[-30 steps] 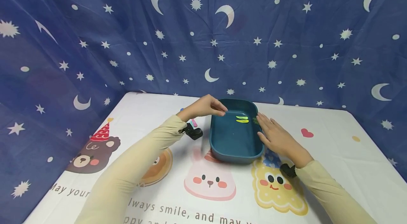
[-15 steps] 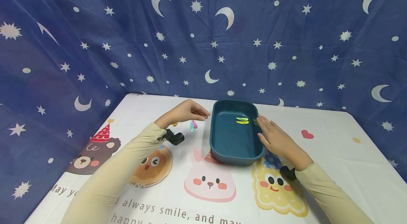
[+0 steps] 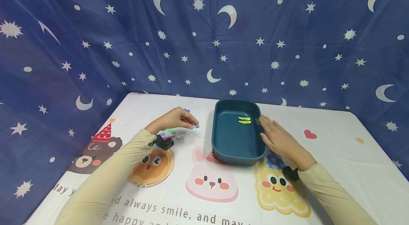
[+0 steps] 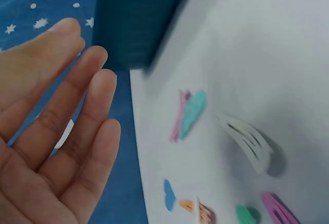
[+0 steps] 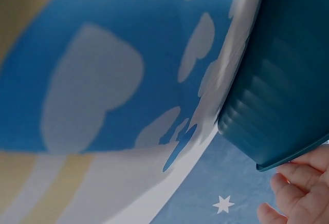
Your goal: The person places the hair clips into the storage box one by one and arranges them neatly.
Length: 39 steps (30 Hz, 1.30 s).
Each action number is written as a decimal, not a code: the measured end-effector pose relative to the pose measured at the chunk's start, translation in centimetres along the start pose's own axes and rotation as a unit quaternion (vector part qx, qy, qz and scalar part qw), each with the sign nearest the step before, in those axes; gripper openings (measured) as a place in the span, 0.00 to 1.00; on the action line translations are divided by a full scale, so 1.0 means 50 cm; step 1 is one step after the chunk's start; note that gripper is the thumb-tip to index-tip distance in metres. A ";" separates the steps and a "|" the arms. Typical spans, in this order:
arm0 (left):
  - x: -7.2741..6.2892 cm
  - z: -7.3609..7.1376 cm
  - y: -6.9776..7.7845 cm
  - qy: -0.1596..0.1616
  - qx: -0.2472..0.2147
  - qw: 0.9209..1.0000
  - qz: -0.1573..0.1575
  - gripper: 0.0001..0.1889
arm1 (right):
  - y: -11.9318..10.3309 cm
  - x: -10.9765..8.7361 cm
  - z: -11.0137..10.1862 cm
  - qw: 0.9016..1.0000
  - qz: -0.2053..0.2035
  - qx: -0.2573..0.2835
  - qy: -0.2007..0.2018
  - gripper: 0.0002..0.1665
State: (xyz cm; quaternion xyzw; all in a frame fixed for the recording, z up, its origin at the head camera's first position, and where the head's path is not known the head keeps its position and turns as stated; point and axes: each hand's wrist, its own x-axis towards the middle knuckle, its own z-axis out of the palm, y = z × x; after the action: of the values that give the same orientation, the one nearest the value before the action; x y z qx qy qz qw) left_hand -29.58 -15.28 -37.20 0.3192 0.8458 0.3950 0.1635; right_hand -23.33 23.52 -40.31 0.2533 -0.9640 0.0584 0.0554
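1. Hair clips [image 3: 179, 133] lie loose on the printed tablecloth [image 3: 332, 154], left of the teal tray [image 3: 223, 140] and under the left hand [image 3: 174, 119]. One second earlier that hand was over the tray's near-left rim; half a second ago it was just clear of the rim; it now sits further left and lower, over the clips.
2. Left hand: fingers extended and relaxed, holding nothing, per the left wrist view [image 4: 51, 131]. Whether a fingertip touches a clip cannot be determined.
3. Right hand [image 3: 279, 138]: unchanged across all three moments, lying flat with straight fingers against the tray's right rim.
4. Teal tray: position unchanged. Long axis runs near to far, away from the person.
5. Two yellow-green clips [image 3: 244, 120] rest on the tray floor near its far right corner, side by side, long axes running left to right. They have not moved.
6. Left wrist view only: a teal clip [image 4: 193, 112] lies on a pink clip [image 4: 179, 116], both pointing roughly toward the tray wall [image 4: 133, 23]; a white clip [image 4: 247, 141] lies apart from them at an angle; further clips sit at the picture's lower edge.
7. Right wrist view only: ribbed outer tray wall [image 5: 282, 85] and fingertips [image 5: 298, 188] at its rim.
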 end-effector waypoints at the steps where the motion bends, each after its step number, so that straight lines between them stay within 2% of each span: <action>1: -0.002 -0.001 -0.004 0.000 0.004 1.000 -0.004 0.14 | 0.000 0.000 0.000 1.000 -0.001 0.001 0.000 0.36; 8: -0.015 -0.007 -0.041 0.009 0.031 0.999 -0.014 0.12 | 0.002 0.001 -0.001 1.000 -0.003 0.005 0.003 0.36; 17: -0.026 -0.010 -0.082 0.007 0.027 0.999 -0.025 0.13 | 0.001 0.002 -0.002 1.000 -0.002 0.008 0.000 0.36; 24: -0.029 -0.008 -0.097 0.005 0.030 0.999 -0.040 0.15 | 0.001 0.005 -0.002 1.000 -0.009 0.003 0.015 0.35; 26: -0.030 -0.007 -0.100 0.003 0.034 0.999 -0.035 0.15 | 0.002 0.005 -0.002 1.000 -0.011 0.001 0.018 0.35; 29: -0.032 -0.004 -0.104 0.001 0.041 0.999 -0.028 0.15 | 0.001 0.004 -0.002 1.000 -0.008 0.004 0.013 0.36; 39: -0.026 0.006 -0.107 0.005 0.065 0.997 -0.034 0.16 | 0.002 0.003 -0.003 1.000 -0.003 0.005 0.004 0.36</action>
State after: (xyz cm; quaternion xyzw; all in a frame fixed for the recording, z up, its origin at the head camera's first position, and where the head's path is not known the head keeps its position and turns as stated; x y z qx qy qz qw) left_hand -30.62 -18.57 -41.51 0.2983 0.8808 0.3351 0.1512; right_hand -23.50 23.56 -40.14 0.2558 -0.9628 0.0644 0.0585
